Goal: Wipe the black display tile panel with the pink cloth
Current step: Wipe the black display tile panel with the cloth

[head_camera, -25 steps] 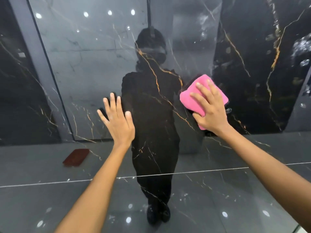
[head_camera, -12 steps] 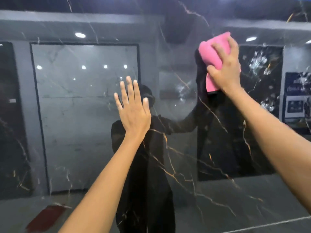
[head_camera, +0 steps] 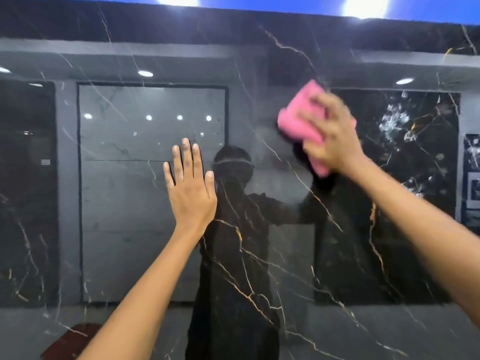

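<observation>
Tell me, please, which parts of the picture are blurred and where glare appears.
Head view: the right hand and pink cloth are smeared by motion blur; the left hand is sharp; two bright ceiling lights glare at the top edge; the glossy tile panel mirrors the room.

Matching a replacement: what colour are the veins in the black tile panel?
Gold to orange, some thin and whitish, on the black tile panel; head view.

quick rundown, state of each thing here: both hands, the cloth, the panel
left hand: open, flat against the panel, fingers up
right hand: motion-blurred, pressing the cloth to the panel
pink cloth: bunched under the right hand, on the panel
black tile panel: upright, glossy, reflecting the room
</observation>
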Demonstrator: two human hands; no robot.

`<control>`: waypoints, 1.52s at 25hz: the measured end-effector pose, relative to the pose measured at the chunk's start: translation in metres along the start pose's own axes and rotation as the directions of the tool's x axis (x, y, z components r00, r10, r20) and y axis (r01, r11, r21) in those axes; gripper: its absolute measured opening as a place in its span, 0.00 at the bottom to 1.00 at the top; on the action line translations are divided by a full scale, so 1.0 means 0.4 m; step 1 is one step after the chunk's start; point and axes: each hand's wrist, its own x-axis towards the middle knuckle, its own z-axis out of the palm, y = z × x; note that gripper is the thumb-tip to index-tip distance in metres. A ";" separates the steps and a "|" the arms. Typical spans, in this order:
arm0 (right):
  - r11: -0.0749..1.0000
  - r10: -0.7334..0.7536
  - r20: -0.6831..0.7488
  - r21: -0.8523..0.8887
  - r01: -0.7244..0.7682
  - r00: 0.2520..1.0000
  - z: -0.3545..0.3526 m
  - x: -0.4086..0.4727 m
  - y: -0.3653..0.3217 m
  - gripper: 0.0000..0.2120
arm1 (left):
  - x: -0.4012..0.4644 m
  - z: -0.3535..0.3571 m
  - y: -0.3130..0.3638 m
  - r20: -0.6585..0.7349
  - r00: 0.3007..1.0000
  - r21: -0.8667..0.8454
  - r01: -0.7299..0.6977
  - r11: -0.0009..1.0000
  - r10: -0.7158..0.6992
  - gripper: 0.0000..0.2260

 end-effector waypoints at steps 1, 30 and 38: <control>0.990 0.139 -0.030 -0.025 -0.140 0.990 -0.009 0.104 0.025 0.27 | 0.001 0.000 -0.001 0.000 1.000 0.000 0.001 1.000 -0.001 0.26; 0.999 0.044 0.043 -0.024 -0.043 0.998 0.070 0.403 -0.047 0.35 | 0.164 -0.010 0.003 -0.107 0.994 -0.013 -0.003 1.000 0.002 0.26; 0.995 -0.094 0.059 -0.022 0.095 0.994 0.004 0.120 0.059 0.29 | 0.163 -0.012 0.012 -0.111 0.994 -0.036 0.007 0.999 -0.011 0.26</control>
